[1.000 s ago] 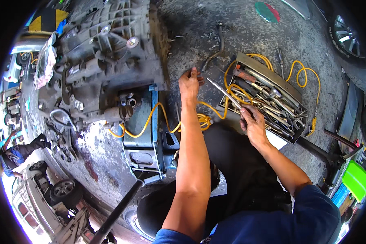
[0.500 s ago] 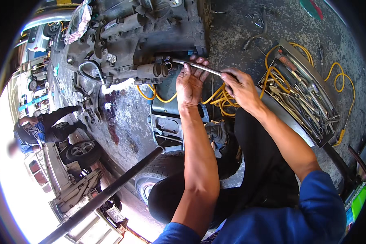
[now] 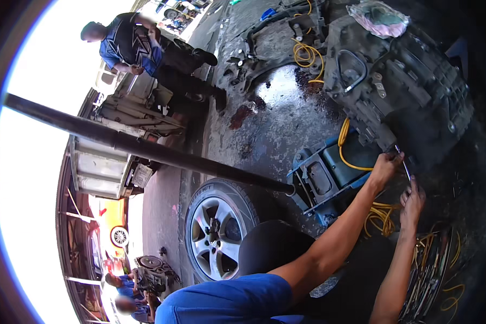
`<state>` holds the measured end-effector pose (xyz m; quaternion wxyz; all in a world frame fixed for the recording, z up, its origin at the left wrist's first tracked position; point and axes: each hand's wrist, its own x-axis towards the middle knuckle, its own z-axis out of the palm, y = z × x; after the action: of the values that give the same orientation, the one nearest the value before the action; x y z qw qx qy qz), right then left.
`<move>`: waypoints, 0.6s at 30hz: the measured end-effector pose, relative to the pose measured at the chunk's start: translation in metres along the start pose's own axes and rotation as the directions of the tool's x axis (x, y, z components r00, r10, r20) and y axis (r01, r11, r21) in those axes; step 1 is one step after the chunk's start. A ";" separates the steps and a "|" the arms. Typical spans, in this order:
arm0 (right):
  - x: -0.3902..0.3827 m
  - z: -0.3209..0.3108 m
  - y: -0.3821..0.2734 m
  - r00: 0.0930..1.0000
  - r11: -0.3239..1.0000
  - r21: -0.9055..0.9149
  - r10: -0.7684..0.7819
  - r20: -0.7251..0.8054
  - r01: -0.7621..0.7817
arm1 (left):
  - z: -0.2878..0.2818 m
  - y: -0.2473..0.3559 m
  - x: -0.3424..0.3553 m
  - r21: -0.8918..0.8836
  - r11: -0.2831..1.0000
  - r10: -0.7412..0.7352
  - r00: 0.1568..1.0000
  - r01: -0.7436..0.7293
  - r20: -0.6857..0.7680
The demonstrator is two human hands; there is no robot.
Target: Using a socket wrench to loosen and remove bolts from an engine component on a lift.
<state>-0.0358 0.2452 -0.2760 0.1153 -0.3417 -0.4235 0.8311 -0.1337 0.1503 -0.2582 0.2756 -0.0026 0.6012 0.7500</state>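
A large, dark, greasy gearbox casing (image 3: 410,81) stands at the upper right. Against its lower end rests the head of a thin silver wrench (image 3: 406,168). My left hand (image 3: 386,168) is closed at the wrench's head end, beside a dark cylindrical part (image 3: 380,135) of the casing. Lower down, my right hand (image 3: 412,204) wraps around the wrench's handle. Shadow hides the exact spot where the wrench meets the casing.
A blue floor jack (image 3: 329,175) sits under the casing, its long black handle (image 3: 146,151) slanting left. Beside my knee lies a wheel (image 3: 216,232). Yellow hose (image 3: 380,218) coils near a tool tray (image 3: 426,270). A person (image 3: 151,48) stands at upper left; others work lower left.
My view has swung left, bringing the wheel and the standing person closer to the middle. My left hand's fingers, spread under the wrench before, are now drawn in at its head end.
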 end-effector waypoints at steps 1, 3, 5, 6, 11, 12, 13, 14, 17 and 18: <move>0.003 0.004 0.002 0.996 0.987 0.135 0.077 0.042 -0.082 | -0.007 0.005 0.001 0.122 0.991 0.065 0.997 -0.059 -0.041; 0.012 -0.003 0.000 0.955 0.890 0.356 0.236 0.177 -0.286 | -0.011 0.005 0.004 0.232 0.966 0.129 0.990 -0.112 -0.061; 0.022 -0.018 -0.001 0.956 0.898 0.340 0.232 0.179 -0.281 | 0.007 0.004 0.006 0.305 0.952 0.086 0.984 -0.034 -0.157; 0.025 -0.022 -0.002 0.950 0.897 0.328 0.244 0.197 -0.298 | 0.013 0.005 0.008 0.298 0.953 0.094 0.987 -0.051 -0.129; 0.009 -0.011 -0.002 0.939 0.749 -0.585 -0.339 0.067 0.312 | 0.022 -0.009 0.016 0.316 0.949 0.068 0.974 0.004 -0.215; 0.020 -0.014 0.020 0.945 0.835 -0.484 -0.324 -0.046 0.262 | 0.020 -0.012 0.017 0.271 0.961 -0.002 0.979 0.059 -0.205; 0.029 -0.017 0.039 0.923 0.859 -0.469 -0.330 -0.197 0.207 | 0.016 -0.017 0.017 0.091 0.995 -0.031 0.988 0.045 -0.153; 0.045 -0.037 0.050 0.966 0.995 -0.086 0.023 -0.258 -0.047 | 0.031 -0.017 0.017 -0.062 0.994 -0.103 0.984 0.095 -0.144; 0.004 -0.011 0.002 0.913 0.859 0.311 0.376 0.158 -0.408 | -0.012 -0.028 0.021 -0.226 0.970 -0.119 0.983 0.086 -0.137; 0.004 -0.015 -0.004 0.928 0.874 0.311 0.344 0.146 -0.373 | 0.001 -0.025 0.015 -0.323 0.942 -0.144 0.979 0.091 -0.142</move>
<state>-0.0290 0.2590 -0.2810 -0.0031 -0.3538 -0.2108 0.9112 -0.1356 0.1603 -0.2851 0.2658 -0.1440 0.4931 0.8158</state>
